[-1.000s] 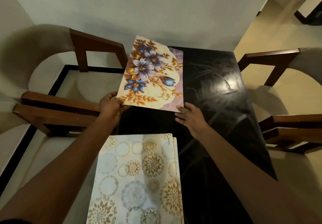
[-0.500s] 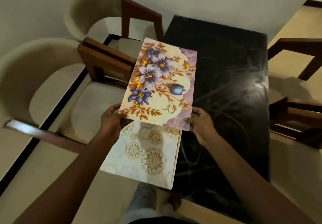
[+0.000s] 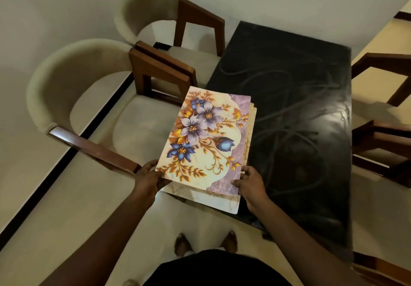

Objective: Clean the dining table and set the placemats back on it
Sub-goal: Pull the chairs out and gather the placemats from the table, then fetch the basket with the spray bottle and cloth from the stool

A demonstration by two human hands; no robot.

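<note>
You hold the floral placemat [image 3: 204,138] with both hands in the middle of the frame, its long side running away from you toward the upper part of the picture. Your left hand [image 3: 151,177] has its grip closed on the lower left corner of the mat, with the fingers curled at the edge. Your right hand [image 3: 251,184] takes the lower right corner, with the thumb lying on the purple border and the fingers [image 3: 245,170] bent at the right edge. Directly under the floral placemat are the pale placemats [image 3: 208,199]; their edges show along its right side and below its near edge. It is not possible to tell whether the floral one already lies flat on them or is a little above. These mats sit on the lower left corner of the black tabletop [image 3: 300,107], and they reach over its near edge. The dark surface is glossy and shows curved streaks. At the left of the frame stands a cream armchair [image 3: 73,85] with brown wooden arms, and a second armchair [image 3: 153,12] is behind it at the upper centre. Wooden chair frames [image 3: 382,138] are at the right edge. Your feet [image 3: 182,244] are on the pale floor [image 3: 66,207] at the bottom centre.
</note>
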